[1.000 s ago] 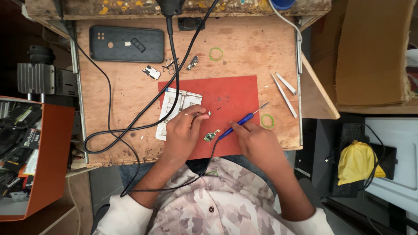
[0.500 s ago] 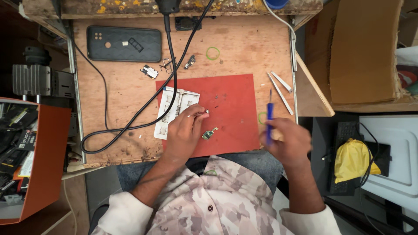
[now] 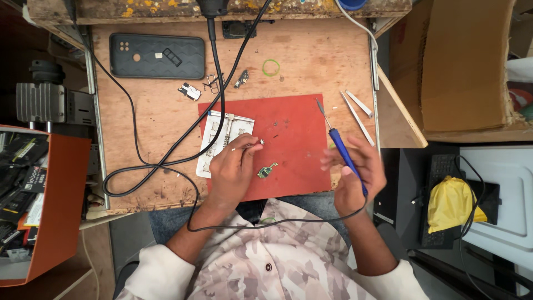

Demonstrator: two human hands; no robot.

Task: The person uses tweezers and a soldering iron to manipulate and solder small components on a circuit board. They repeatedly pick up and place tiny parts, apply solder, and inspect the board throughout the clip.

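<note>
Soldering iron lifted clear of the red mat.
My right hand grips the blue soldering iron, now tilted tip-up and raised more than half a second ago; my left hand pinches a thin wire over the metal holder. One small circuit board lies beside it; two tweezers and one black phone sit apart.

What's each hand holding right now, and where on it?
Right hand: blue soldering iron, by its handle. Left hand: thin tweezers, pinched near the tip.

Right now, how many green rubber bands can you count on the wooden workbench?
1 clearly: a green rubber band on the bare wood above the red mat. Another may be hidden behind the right hand.
</note>
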